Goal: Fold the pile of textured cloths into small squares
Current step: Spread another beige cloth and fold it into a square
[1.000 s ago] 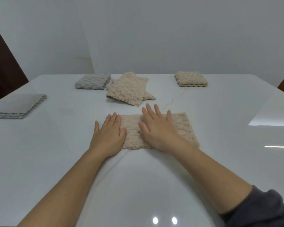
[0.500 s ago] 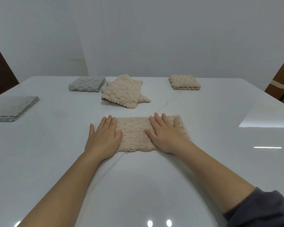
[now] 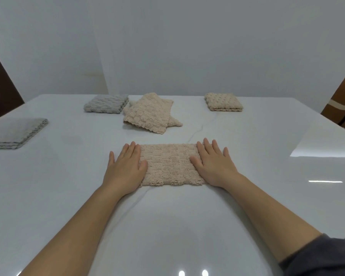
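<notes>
At the far left of the table [image 3: 267,148], a grey folded cloth [image 3: 16,133] is seen lying flat near the edge. Further in, toward the far side, a grey square [image 3: 106,103] is set down already folded. Just beside it the loose beige pile [image 3: 147,115] is left unfolded, its layers skewed.

In front, the left grip [image 3: 126,168], a bare hand, is laid flat with its fingers straight, and nothing is clasped by it. Its thumb side is pressed on the left end of the beige cloth [image 3: 169,164], while the outer fingers appear to be rested on the table. The cloth is spread as a wide rectangle in the near middle of the table, between the two hands, and is apparently folded once already. On its right end the right grip [image 3: 213,162] is placed likewise, palm down, fingers extended, nothing held.

The step in hand is judged to be the smoothing of this rectangle before the last fold into a square. It would be done well if even pressure is applied and the palms are swept outward, so that the bulk of the thick weave is flattened. The near fringed edge should be lined up first. One short end should then be pinched at both corners and carried onto the other with edges matched, since the plush fabric is likely to spring back if released early.

Further right, at the far side, a beige square [image 3: 223,102] is seen finished, well apart from the work.
</notes>
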Tool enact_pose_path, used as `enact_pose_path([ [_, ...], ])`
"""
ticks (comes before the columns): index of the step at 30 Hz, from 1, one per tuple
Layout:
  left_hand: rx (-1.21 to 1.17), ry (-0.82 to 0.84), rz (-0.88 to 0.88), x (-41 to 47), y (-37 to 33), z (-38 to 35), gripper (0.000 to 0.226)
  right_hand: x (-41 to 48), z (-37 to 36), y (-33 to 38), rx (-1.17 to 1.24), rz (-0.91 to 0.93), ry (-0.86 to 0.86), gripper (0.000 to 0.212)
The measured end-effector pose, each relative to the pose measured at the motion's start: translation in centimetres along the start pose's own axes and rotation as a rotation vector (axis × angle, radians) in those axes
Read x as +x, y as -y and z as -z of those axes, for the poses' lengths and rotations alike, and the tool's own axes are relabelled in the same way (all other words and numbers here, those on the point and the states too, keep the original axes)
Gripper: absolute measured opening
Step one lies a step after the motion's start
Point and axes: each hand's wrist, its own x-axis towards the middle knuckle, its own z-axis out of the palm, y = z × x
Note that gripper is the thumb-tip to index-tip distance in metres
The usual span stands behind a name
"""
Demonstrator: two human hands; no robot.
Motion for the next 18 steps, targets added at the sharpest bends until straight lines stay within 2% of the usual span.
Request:
enact_pose_path([
  [5, 0.076, 0.086, 0.086, 0.6, -2.0, 2.1, 0.062, 0.1, -0.1, 0.0, -0.008, 0.000, -0.023, 0.068],
  [9, 0.036, -0.096, -0.115, 1.3, -7.9, 3.0, 0.062, 0.1, -0.1, 0.0, -0.002, -0.001, -0.029, 0.068],
  [11, -0.004, -0.074, -0.191, 1.3, -10.0, 1.3, 0.061, 0.1, -0.1, 0.1, -0.003, -0.005, -0.031, 0.068],
  [14, -0.006, 0.004, -0.166, 1.3, -10.4, -1.4, 0.059, 0.1, -0.2, 0.1, 0.000, -0.009, -0.032, 0.069],
  [18, 0.036, -0.018, -0.129, 1.3, -9.2, -1.3, 0.062, 0.1, -0.1, 0.0, 0.009, -0.004, -0.037, 0.069],
])
